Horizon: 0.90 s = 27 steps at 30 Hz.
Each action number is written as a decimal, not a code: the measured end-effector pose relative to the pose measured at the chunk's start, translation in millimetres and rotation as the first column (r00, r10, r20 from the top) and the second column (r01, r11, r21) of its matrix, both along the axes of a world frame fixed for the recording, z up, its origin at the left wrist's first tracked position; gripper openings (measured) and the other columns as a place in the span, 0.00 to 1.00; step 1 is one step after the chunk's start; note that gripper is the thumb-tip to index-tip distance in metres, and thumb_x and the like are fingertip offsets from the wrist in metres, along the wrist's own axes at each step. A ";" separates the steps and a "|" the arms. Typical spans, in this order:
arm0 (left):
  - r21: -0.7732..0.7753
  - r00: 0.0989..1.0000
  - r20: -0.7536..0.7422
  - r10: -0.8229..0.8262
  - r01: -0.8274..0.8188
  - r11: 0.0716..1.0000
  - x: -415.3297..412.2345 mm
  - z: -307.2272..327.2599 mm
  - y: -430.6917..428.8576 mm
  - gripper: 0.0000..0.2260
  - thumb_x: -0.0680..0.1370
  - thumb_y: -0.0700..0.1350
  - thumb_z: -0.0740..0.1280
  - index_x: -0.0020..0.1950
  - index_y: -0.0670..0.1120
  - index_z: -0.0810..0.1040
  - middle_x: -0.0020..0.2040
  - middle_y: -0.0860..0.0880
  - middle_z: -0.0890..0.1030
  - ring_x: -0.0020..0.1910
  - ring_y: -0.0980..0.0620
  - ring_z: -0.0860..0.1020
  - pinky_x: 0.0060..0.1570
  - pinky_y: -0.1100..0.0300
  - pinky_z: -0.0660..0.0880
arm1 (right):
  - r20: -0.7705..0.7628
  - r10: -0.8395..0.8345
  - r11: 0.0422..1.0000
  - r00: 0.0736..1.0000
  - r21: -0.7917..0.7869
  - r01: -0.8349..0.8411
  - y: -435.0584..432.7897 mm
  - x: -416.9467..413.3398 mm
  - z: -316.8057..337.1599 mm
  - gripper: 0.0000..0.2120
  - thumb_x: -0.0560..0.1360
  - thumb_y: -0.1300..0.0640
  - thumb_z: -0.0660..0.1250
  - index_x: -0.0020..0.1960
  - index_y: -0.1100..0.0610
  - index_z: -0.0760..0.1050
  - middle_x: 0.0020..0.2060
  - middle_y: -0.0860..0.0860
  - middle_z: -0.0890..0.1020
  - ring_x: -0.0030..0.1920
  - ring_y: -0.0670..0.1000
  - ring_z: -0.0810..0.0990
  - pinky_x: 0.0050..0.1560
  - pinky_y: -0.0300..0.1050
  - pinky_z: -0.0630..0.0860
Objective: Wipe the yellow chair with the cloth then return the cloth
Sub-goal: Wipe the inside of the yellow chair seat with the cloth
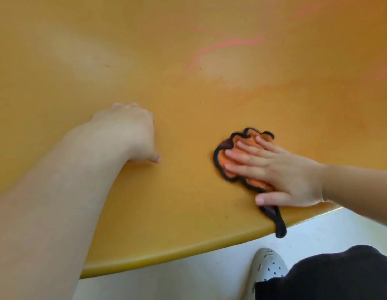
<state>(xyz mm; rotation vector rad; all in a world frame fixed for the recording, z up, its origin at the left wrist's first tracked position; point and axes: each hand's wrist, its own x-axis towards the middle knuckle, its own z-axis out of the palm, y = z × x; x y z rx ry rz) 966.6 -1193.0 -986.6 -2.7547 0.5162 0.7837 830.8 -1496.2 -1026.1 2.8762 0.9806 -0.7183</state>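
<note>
Right hand [283, 176] flat, fingers straight, presses the black-edged orange cloth [250, 136] onto the yellow chair [188, 94] seat near its front edge, one corner hanging over; left hand [127, 131] rests mid-seat, fingers hidden, can't tell its state.

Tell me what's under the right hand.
The right hand presses flat on the orange cloth, which lies on the yellow chair. The cloth's middle is hidden under the palm.
</note>
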 end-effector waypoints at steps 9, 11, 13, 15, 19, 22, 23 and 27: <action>0.043 0.995 0.068 -0.066 0.064 0.997 -3.0 -0.5 13.0 0.35 0.67 0.60 0.77 0.70 0.50 0.73 0.69 0.45 0.69 0.67 0.38 0.69 0.63 0.44 0.73 | 0.180 -0.466 0.885 0.866 0.079 0.459 69.0 90.8 -37.1 0.46 0.72 0.22 0.34 0.83 0.47 0.43 0.83 0.50 0.42 0.81 0.60 0.38 0.79 0.63 0.38; 0.016 0.993 0.104 -0.064 0.063 0.998 -0.8 -1.5 17.6 0.32 0.67 0.58 0.78 0.68 0.50 0.74 0.67 0.45 0.71 0.66 0.38 0.70 0.62 0.43 0.74 | 0.112 -0.139 0.976 0.984 0.181 0.117 99.5 38.5 -29.0 0.42 0.76 0.26 0.39 0.83 0.48 0.51 0.83 0.50 0.50 0.82 0.61 0.43 0.79 0.64 0.41; 0.006 0.993 0.106 -0.058 0.057 0.998 -1.0 -2.9 18.1 0.31 0.67 0.57 0.77 0.67 0.51 0.75 0.66 0.45 0.72 0.65 0.38 0.70 0.61 0.42 0.74 | 0.010 0.138 0.949 0.990 0.285 -0.135 108.7 -16.7 -16.2 0.36 0.79 0.31 0.45 0.83 0.48 0.53 0.83 0.47 0.51 0.82 0.57 0.42 0.80 0.61 0.39; 0.005 0.994 0.097 -0.050 0.050 0.999 -3.8 -4.2 14.8 0.30 0.69 0.57 0.76 0.68 0.51 0.74 0.67 0.45 0.71 0.66 0.38 0.69 0.61 0.42 0.74 | -0.113 0.253 0.920 0.961 0.335 -0.203 88.0 -30.8 -2.9 0.33 0.81 0.33 0.45 0.82 0.44 0.52 0.82 0.43 0.48 0.82 0.51 0.39 0.80 0.55 0.35; -0.010 0.991 0.116 -0.060 0.061 0.998 -8.9 -6.2 11.6 0.30 0.70 0.58 0.75 0.69 0.51 0.73 0.66 0.44 0.71 0.66 0.38 0.69 0.61 0.44 0.74 | 0.046 -0.157 0.985 0.987 0.076 0.153 16.3 29.9 -14.1 0.36 0.76 0.25 0.33 0.80 0.37 0.49 0.82 0.45 0.46 0.82 0.56 0.42 0.79 0.56 0.35; -0.021 0.989 0.142 -0.048 0.051 0.998 -8.7 -6.7 13.4 0.28 0.72 0.56 0.73 0.69 0.50 0.73 0.66 0.44 0.71 0.66 0.39 0.69 0.60 0.45 0.73 | 0.178 -0.542 0.825 0.821 -0.073 0.561 1.3 77.1 -20.0 0.44 0.69 0.23 0.28 0.81 0.37 0.44 0.83 0.51 0.41 0.81 0.61 0.38 0.78 0.61 0.36; -0.023 0.987 0.153 -0.047 0.051 0.998 -8.2 -7.2 13.7 0.26 0.73 0.55 0.73 0.69 0.50 0.73 0.66 0.44 0.71 0.66 0.39 0.69 0.60 0.45 0.73 | 0.176 -0.563 0.809 0.807 -0.082 0.582 14.1 82.4 -23.3 0.44 0.68 0.24 0.29 0.81 0.37 0.42 0.82 0.51 0.40 0.81 0.61 0.37 0.78 0.62 0.35; -0.057 0.984 0.174 -0.026 0.037 0.998 -6.3 -7.0 14.8 0.22 0.75 0.51 0.70 0.68 0.50 0.74 0.66 0.43 0.72 0.66 0.38 0.70 0.61 0.44 0.73 | 0.072 -0.166 0.982 0.984 0.099 0.158 96.3 33.4 -26.0 0.41 0.73 0.24 0.34 0.82 0.41 0.47 0.83 0.47 0.48 0.81 0.62 0.43 0.78 0.65 0.38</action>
